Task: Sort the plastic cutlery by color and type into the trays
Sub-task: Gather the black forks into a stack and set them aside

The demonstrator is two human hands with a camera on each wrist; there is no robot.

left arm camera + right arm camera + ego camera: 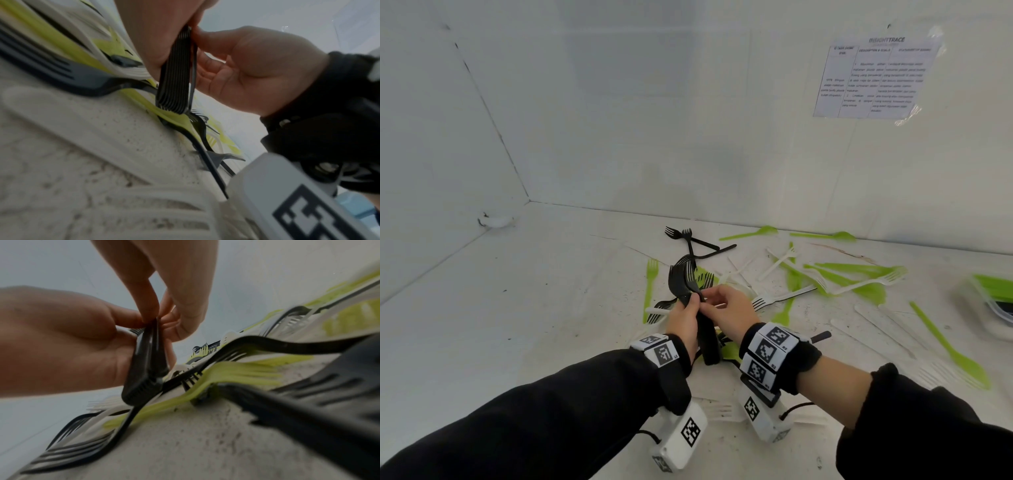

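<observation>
Above table centre: black fork stack [697, 301] upright, handle ends down | left hand [686, 320] grips stack; right hand [729, 305] pinches its edge | light, stiff, slippery; hold mid-handle.

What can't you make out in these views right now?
- Trays: head view, cut off by the right edge, so contents are unclear.
- Wall sheet: head view, print too small to read.
- Black fork stack: exact count, since both the left hand and right hand cover its handles.
</observation>
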